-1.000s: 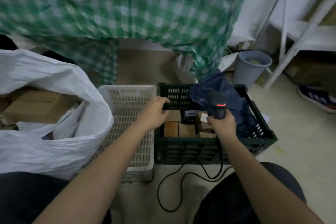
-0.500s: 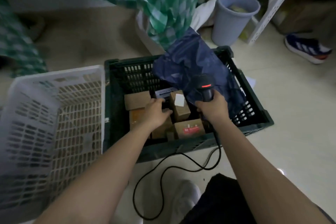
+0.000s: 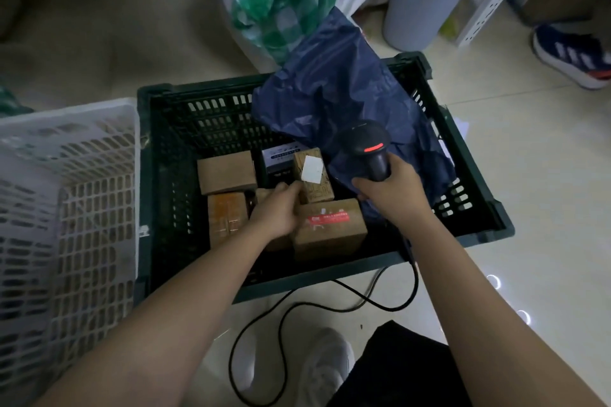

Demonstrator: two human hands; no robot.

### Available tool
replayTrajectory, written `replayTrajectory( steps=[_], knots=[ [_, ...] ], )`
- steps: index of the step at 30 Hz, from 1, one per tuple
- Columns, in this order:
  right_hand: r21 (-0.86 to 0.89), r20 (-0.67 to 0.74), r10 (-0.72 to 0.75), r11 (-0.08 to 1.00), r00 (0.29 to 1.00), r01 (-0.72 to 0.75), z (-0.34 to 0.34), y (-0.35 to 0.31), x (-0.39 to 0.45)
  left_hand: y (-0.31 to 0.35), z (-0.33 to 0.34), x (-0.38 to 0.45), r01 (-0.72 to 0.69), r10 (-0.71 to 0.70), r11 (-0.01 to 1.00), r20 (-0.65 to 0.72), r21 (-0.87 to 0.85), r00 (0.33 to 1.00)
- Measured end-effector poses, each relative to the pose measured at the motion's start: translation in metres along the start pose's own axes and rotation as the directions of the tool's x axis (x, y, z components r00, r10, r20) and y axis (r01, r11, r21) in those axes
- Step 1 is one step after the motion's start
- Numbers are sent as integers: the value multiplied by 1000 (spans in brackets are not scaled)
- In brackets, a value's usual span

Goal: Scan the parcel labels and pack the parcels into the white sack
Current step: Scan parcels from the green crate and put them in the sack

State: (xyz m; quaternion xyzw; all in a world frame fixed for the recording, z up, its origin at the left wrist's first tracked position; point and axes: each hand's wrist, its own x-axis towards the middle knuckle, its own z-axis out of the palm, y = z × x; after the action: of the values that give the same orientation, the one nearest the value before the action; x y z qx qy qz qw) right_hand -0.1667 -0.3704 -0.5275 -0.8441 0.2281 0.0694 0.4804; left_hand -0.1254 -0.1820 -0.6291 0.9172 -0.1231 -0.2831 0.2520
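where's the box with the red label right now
In the head view, the box with the red label sits at the near side of the dark green crate, between the left hand and the right hand holding the scanner.

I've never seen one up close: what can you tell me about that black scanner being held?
The scanner is a black, plastic-looking handheld with a rounded head bearing a lit red bar. The right hand grips its handle, head tilted toward the boxes in the dark crate, in front of a blue bag. A black cable loops over the floor below.

Blue bag (image 3: 344,92) crowds the crate's (image 3: 469,155) right; left side open.
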Motion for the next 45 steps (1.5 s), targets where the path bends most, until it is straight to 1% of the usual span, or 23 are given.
replayTrajectory(
  steps=[2, 4, 6, 8, 10, 12, 14, 18, 23, 26, 29, 31, 34, 35, 37, 39, 40, 43, 45],
  knots=[
    [18, 0, -5, 1000, 1000, 5, 0, -1, 0, -1, 0, -2, -71, 71, 996, -3, 45, 997],
    [39, 2, 0, 999, 1000, 0, 0, -1, 0, 2, 2, -6, -166, 164, 977, 21, 136, 986],
    [58, -3, 6, 998, 1000, -6, 1, 1, 0, 6, 1, -12, -239, 230, 938, 67, 252, 971],
    [72, -12, 12, 997, 1000, -11, 1, 2, -1, 10, -1, -18, -282, 232, 878, 171, 386, 957],
    [83, -12, 19, 996, 1000, -18, 2, 3, -2, 12, -2, -23, -302, 196, 821, 258, 484, 946],
    [94, -18, 26, 995, 1000, -24, 4, 3, -4, 15, -1, -25, -317, 189, 791, 284, 523, 940],
    [101, -22, 26, 995, 999, -24, 5, 3, -6, 19, -1, -22, -320, 200, 793, 274, 519, 941],
    [109, -1, 21, 994, 1000, -21, 9, -1, -12, 16, -8, -22, -248, 184, 873, 187, 421, 965],
    [267, 36, 61, 961, 998, -68, 22, -22, -17, 2, -45, -56, -152, 147, 949, 39, 276, 988],
    [343, 37, 47, 938, 998, -57, 32, -46, -25, -6, -73, -95, -133, 152, 982, -138, 134, 979],
    [433, 16, 10, 901, 1000, -15, 46, -73, -39, -16, -93, -143, -183, 197, 980, -321, 74, 926],
    [446, -14, -18, 895, 1000, 22, 60, -86, -53, -27, -104, -175, -213, 244, 969, -414, 121, 877],
    [441, -22, -67, 895, 998, 70, 84, -96, -86, -44, -114, -219, -169, 283, 952, -530, 254, 800],
    [464, -5, -63, 884, 998, 58, 92, -98, -100, -49, -115, -233, -154, 303, 942, -555, 299, 775],
    [522, 53, -14, 853, 999, -15, 108, -99, -130, -61, -111, -257, -125, 341, 917, -580, 380, 740],
    [558, 93, 58, 824, 994, -100, 124, -94, -158, -75, -97, -275, -102, 385, 882, -578, 460, 720],
    [556, 88, 84, 822, 993, -119, 132, -87, -169, -83, -87, -282, -107, 405, 869, -570, 483, 715],
    [537, 47, 101, 836, 994, -110, 151, -67, -202, -101, -57, -300, -165, 392, 896, -558, 413, 731],
    [529, 45, 125, 839, 991, -130, 158, -57, -216, -109, -46, -311, -201, 379, 916, -584, 346, 718]
  ],
)
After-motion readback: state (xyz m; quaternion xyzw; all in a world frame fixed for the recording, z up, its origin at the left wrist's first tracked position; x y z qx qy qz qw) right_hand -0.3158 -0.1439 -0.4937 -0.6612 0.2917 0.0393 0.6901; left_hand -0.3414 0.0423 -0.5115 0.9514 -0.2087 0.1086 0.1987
